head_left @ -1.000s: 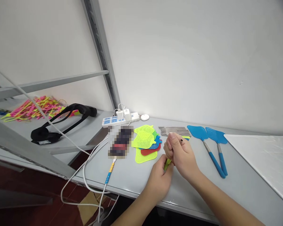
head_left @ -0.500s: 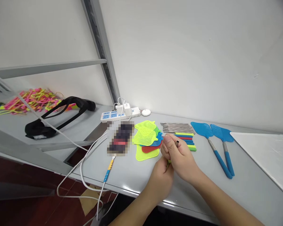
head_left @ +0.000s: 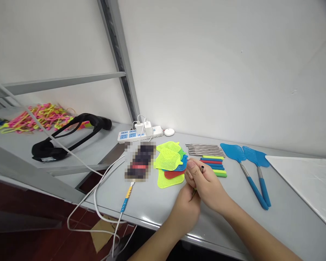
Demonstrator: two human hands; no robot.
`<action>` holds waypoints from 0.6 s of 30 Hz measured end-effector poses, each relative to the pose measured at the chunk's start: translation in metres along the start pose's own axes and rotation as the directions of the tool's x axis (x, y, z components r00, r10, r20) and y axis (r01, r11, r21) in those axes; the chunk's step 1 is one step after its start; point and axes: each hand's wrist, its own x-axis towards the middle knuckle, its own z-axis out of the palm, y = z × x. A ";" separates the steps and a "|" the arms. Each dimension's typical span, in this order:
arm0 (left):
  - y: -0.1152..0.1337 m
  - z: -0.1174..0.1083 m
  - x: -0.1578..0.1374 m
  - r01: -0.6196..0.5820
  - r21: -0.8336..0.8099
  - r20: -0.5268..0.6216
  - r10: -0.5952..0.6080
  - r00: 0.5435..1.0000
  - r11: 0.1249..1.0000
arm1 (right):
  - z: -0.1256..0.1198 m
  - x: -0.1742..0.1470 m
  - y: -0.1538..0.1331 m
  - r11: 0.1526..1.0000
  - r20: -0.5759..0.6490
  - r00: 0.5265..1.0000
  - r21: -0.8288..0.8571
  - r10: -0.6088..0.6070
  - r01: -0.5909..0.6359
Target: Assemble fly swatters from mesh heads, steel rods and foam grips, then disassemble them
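My right hand (head_left: 203, 183) is closed round a thin metal tube (head_left: 202, 168), whose dark open end sticks out by the fingers. Just below it and touching it, my left hand (head_left: 186, 208) is closed on the lower part of the same tube. A sliver of yellow-green shows between the hands; the rest of that piece is hidden. Behind the hands lie several mesh fly swatter heads (head_left: 168, 159) in yellow-green, green, blue and red. Near my right hand are coloured handle grips (head_left: 213, 163) in a row, with several metal tubes (head_left: 205, 149) beyond them.
Two blue fly swatters (head_left: 250, 177) lie to the right, before a white sheet (head_left: 304, 181). On the left are a blurred-out phone (head_left: 139, 161) with its cable, a power strip (head_left: 127, 136), a black headset-like frame (head_left: 70, 136) and a colourful pile (head_left: 43, 116) on a shelf.
The view has shifted slightly, so everything sits a little lower and further right. Both hands keep their hold, and the tube end has turned slightly in the right hand.
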 end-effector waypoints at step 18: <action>0.021 -0.027 0.008 -0.026 -0.193 -0.385 -0.051 0.922 0.981 | -0.003 0.057 -0.004 0.834 0.000 0.995 -0.545 -0.100 0.084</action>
